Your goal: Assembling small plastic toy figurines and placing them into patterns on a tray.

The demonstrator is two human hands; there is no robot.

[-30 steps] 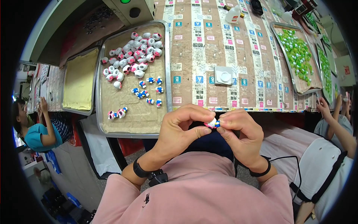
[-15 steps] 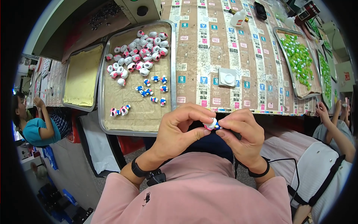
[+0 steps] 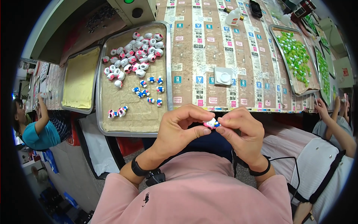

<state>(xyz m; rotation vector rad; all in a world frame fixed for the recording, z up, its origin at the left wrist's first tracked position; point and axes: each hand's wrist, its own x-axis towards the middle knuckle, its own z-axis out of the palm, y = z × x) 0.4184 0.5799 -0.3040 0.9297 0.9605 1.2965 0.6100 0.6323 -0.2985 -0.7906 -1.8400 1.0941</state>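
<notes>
Between thumb and fingertips, my left hand [image 3: 179, 128] pinches a small white and pink toy head [image 3: 210, 123]. My right hand [image 3: 242, 128] pinches the small blue toy body [image 3: 217, 124] that meets the head on its right side. Both hands are in front of my chest, just off the table's near edge. To their left lies a metal tray [image 3: 168, 74] lined with brown paper. It bears a heap of white and pink toy heads [image 3: 138, 52], several loose blue toy bodies [image 3: 141, 92] and, near its front, figures with head and body together [image 3: 118, 112].
A white pad with a round dish [image 3: 225, 77] lies on the paper-covered table [image 3: 190, 89]. Farther back are a white bottle [image 3: 233, 16] and a black case [image 3: 256, 9]. Another tray [image 3: 292, 89] at right holds green and white pieces. Left is a yellow-lined tray [image 3: 80, 82]. Co-workers sit on both sides.
The view has shifted slightly, so the table and trays appear a little farther left. My hands keep their pinch; the toy head has turned slightly. The co-worker at left has raised an arm.
</notes>
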